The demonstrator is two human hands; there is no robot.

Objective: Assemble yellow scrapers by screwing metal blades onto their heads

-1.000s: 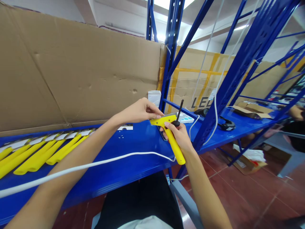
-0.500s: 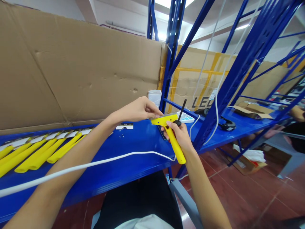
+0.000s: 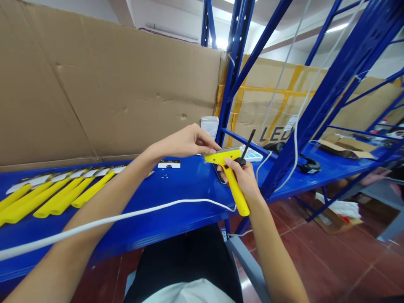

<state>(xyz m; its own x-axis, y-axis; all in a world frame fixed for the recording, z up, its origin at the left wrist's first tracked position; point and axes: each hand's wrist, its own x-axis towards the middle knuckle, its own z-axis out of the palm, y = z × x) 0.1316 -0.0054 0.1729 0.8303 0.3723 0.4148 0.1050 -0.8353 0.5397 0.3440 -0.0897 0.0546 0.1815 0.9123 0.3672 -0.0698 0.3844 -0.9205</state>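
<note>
My right hand (image 3: 243, 179) is wrapped round the handle of a yellow scraper (image 3: 235, 185), its thumb pressed near the neck. A dark screwdriver (image 3: 248, 145) with a black grip sticks up from the same hand, behind the scraper. A thin metal blade (image 3: 229, 149) lies along the top of the scraper's wide head. At the left end of that head, my left hand (image 3: 194, 142) has thumb and fingers pinched together on the blade's edge. On the blue bench below lie a few tiny screws (image 3: 164, 176) and a black-and-white blade packet (image 3: 169, 164).
Several yellow scrapers (image 3: 67, 191) lie in a row on the left of the blue bench (image 3: 186, 219). A white cable (image 3: 142, 213) crosses in front. Cardboard (image 3: 132, 92) stands behind, and a blue post (image 3: 235, 71) rises at the right. A phone (image 3: 220, 174) lies partly under my right hand.
The view has shifted slightly, so most things sit a little farther right. Both hands keep nearly the same hold on the scraper, the left still pinching at the head's left end.
</note>
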